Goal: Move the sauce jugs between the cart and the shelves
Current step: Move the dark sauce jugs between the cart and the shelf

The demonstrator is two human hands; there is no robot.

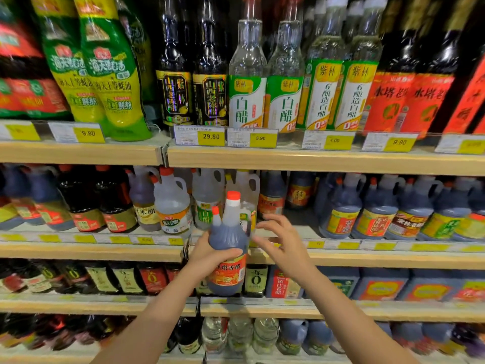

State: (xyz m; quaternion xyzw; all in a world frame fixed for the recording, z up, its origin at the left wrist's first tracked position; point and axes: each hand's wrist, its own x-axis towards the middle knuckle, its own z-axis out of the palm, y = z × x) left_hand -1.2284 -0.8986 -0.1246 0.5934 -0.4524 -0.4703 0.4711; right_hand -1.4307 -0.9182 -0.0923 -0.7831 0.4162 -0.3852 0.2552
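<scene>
Left hand (210, 254) grips dark jug (228, 248) — right hand (284, 245) spread beside.

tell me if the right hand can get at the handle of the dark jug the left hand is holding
Probably yes. The right hand is open with spread fingers just right of the dark jug, whose handle faces that side. Nothing sits between them; the left hand grips the jug's body lower down, leaving the handle free.
</scene>
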